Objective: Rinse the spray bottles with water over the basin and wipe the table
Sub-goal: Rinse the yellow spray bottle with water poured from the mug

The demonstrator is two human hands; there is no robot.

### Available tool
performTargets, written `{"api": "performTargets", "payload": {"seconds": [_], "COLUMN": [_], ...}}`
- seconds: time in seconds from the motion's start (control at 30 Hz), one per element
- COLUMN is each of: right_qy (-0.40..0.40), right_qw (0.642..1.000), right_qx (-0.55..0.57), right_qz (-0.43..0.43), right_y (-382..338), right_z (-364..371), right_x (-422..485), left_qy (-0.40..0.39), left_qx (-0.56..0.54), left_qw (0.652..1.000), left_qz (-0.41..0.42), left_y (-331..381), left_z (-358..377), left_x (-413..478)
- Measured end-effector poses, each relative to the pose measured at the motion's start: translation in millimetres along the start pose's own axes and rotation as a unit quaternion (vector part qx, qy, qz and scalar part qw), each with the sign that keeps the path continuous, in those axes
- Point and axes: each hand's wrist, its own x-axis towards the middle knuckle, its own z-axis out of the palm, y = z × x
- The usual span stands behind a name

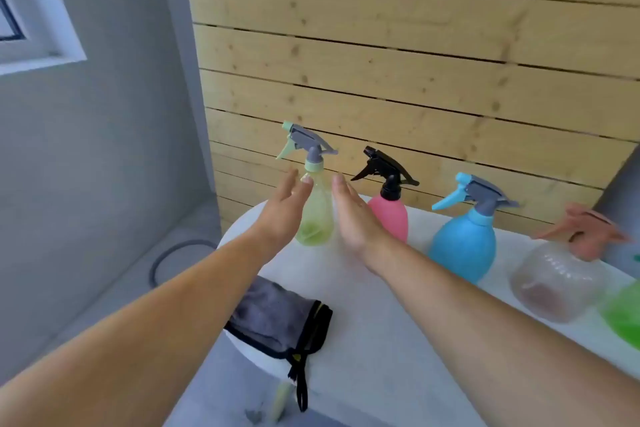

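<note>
Left hand (282,212), right hand (353,219) flat-fingered, flanking yellow-green bottle (316,215); pink bottle (389,219) just beside; grey cloth (277,319) nearer.

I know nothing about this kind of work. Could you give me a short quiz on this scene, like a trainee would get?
1. Short answer: what colour is the spray head on the pink bottle?
2. Multiple choice: which bottle stands between the left hand and the right hand?
A. the pink bottle
B. the yellow-green bottle
C. the blue bottle
3. True or false: the grey cloth lies on the white table, and neither hand holds it.

Key: 1. black; 2. B; 3. true.
</note>
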Motion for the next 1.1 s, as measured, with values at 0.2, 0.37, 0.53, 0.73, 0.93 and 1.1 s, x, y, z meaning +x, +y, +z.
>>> {"api": "performTargets", "payload": {"seconds": [0.2, 0.37, 0.53, 0.73, 0.93, 1.1], "right_qy": [-0.001, 0.002, 0.007, 0.053, 0.094, 0.093], "right_qw": [1.000, 0.998, 0.993, 0.992, 0.995, 0.996], "right_qx": [0.023, 0.017, 0.022, 0.007, -0.004, -0.004], "right_qz": [-0.014, -0.062, -0.114, -0.111, -0.024, 0.017], "right_y": [25.4, 20.0, 2.7, 13.3, 55.9, 77.9], "right_z": [14.9, 11.5, -10.7, -36.0, -38.3, -31.7], "right_x": [11.2, -23.0, -99.5, -212.4, -323.2, -375.7], "left_qy": [0.011, 0.049, 0.024, -0.094, -0.131, -0.168], "left_qx": [0.003, 0.012, -0.033, -0.206, -0.242, -0.269], "left_qw": [0.998, 0.992, 0.988, 0.973, 0.960, 0.941], "left_qz": [0.058, 0.118, 0.151, 0.047, -0.050, -0.118], "left_y": [-24.3, -20.9, 9.3, 26.7, 17.8, 8.6], "left_z": [4.0, 1.3, 13.2, 53.7, 104.6, 121.1], "left_x": [3.8, -26.1, -93.7, -191.7, -266.0, -301.2]}}
